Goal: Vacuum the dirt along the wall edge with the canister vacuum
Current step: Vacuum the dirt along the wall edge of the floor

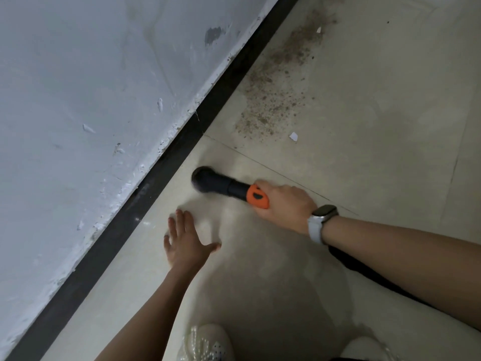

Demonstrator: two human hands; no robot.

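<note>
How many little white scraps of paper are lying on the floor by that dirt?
2. One white scrap lies at the near edge of the dirt patch; another sits at its far end. Smaller ones may hide among the dirt.

I see a black nozzle [208, 180] with an orange handle [257, 196], brown speckled dirt [273, 100] on the beige floor [364, 139], a black skirting [166, 162], a white watch strap [315, 229].

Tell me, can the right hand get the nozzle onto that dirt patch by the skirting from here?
Probably yes. The right hand grips the vacuum nozzle, and only bare floor lies between it and the dirt patch. The left hand is off to the side, out of the way.
</note>
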